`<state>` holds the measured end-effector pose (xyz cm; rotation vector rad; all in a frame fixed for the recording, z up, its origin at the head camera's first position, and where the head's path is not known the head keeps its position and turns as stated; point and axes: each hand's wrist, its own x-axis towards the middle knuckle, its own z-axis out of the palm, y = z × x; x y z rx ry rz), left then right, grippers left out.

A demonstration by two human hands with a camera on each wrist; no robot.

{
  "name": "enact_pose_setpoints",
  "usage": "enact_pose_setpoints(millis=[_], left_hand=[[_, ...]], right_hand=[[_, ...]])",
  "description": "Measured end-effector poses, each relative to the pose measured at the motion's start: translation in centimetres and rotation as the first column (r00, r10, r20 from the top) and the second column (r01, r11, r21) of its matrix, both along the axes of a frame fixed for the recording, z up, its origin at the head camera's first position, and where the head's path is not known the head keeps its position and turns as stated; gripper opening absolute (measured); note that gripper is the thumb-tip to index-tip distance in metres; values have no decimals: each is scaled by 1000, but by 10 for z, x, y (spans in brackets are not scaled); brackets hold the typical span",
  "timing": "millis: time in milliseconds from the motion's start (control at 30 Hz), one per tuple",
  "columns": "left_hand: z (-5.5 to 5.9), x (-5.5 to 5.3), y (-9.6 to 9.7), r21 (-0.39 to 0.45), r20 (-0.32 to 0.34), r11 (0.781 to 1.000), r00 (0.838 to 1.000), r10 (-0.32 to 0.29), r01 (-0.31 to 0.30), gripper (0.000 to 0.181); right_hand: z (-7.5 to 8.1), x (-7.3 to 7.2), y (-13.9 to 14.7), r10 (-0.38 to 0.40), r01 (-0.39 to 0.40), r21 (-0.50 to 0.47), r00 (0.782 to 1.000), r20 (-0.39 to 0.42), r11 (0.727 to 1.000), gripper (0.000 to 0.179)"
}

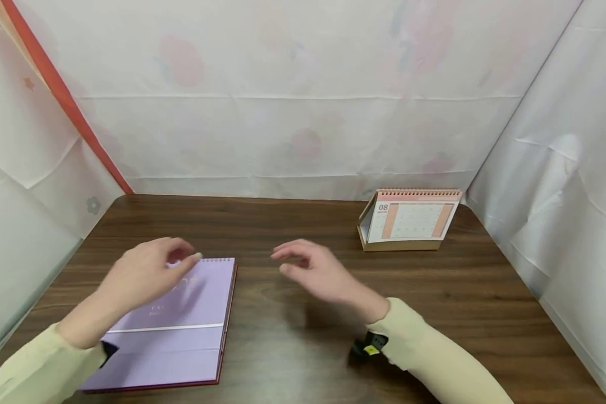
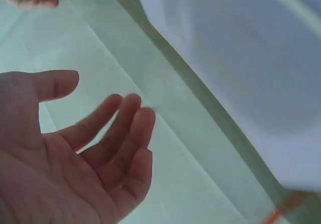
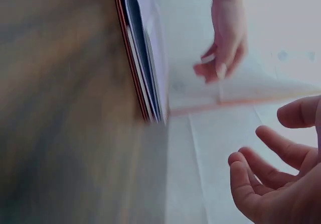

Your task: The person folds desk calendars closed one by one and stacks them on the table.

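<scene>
Through the head camera I find the purple wire-bound pad (image 1: pixel 156 365) lying flat beneath the left hand (image 1: pixel 148 272), well to the left of the right hand (image 1: pixel 318 273). The left is plainly the nearer of the two: it hovers over the far part of the cover, close to the wire binding, and both wrist views show me a gap between that hand and the pad. The pad's long axis appears to run away from the person, with the bound edge farthest off; the left forearm hides its left side from me, so I judge this from the right side.

Both hands have fingers loosely bent and thumbs apart, and neither holds anything. The right one hangs above bare table (image 1: pixel 278 348), touching nothing. Beyond it and to its right stands a tent-shaped desk calendar (image 1: pixel 416 221), its long axis running roughly across from left to right, its page facing back toward the hands.

My count: two hands, one purple pad lying flat, one desk calendar standing up, one table under both.
</scene>
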<state>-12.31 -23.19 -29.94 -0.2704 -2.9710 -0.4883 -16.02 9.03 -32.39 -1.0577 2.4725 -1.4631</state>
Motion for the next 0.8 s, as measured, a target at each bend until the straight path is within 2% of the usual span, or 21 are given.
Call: enact_pose_setpoints(millis=[100,200,300,367,433,500,600,667,733,800], left_hand=[[3,-15,31,26,-6,997,997,-79,79,32],[1,-32,62,81,-34,984,987,-157,159,29],[-1,-49,94,160,-57,962,975,-214,221,31],[-2,-60,115,216,-56,944,968,-245,251,34],[-4,-71,136,277,-41,923,963,-266,267,38],[-6,-81,157,336,-16,904,961,-277,266,44],[-10,-94,191,409,15,887,970,-241,214,54],[-11,-102,215,444,35,881,980,-198,162,63],[-13,-107,239,481,58,869,986,-159,112,71],[-14,-110,261,515,88,854,986,-142,77,79]], right_hand=[[7,-11,29,-97,95,-26,992,-84,995,17],[16,-20,61,-211,206,-52,967,-140,977,15],[22,-28,95,-327,316,-88,925,-195,945,14],[26,-33,118,-416,397,-126,880,-229,909,15],[28,-37,141,-531,504,-170,807,-259,847,16],[30,-40,164,-641,596,-237,725,-252,767,17],[31,-48,197,-788,708,-352,578,-211,613,19],[29,-57,218,-853,737,-436,492,-176,516,19],[26,-66,238,-904,771,-480,405,-137,418,19],[22,-75,254,-933,808,-477,347,-90,347,18]])
